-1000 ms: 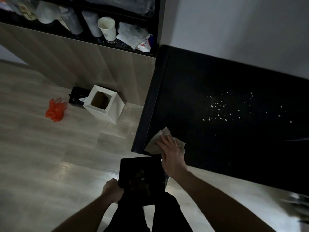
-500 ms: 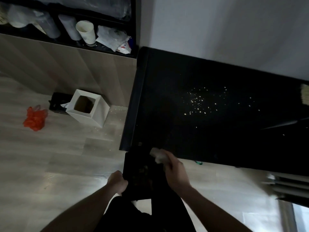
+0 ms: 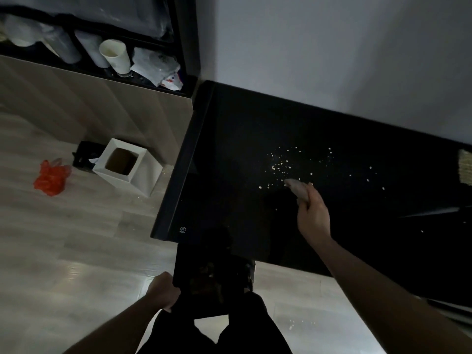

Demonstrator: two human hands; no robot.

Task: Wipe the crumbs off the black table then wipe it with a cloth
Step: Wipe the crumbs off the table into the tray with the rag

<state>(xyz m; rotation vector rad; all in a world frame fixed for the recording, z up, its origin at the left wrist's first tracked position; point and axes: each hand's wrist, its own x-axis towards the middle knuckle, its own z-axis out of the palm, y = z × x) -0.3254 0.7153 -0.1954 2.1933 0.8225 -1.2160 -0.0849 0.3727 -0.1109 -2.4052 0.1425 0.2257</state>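
The black table [image 3: 229,154] runs along the grey wall, and pale crumbs [image 3: 283,164] lie scattered over its middle. My right hand [image 3: 313,213] reaches out over the table and grips a bunched beige cloth [image 3: 297,188], whose tip touches the near edge of the crumb patch. My left hand [image 3: 163,292] holds a flat black tray [image 3: 204,277] just below the table's front edge, with a few crumbs on it.
A white square bin [image 3: 127,167] stands on the wood floor left of the table, with an orange bag [image 3: 51,178] and a black box [image 3: 85,155] beside it. A shelf [image 3: 102,60] with paper cups is at top left. Some crumbs lie on the floor [image 3: 292,325].
My right hand lifted the cloth from the table's front left corner, passed over the tray and moved out to the crumbs in the middle. The left hand kept holding the tray.
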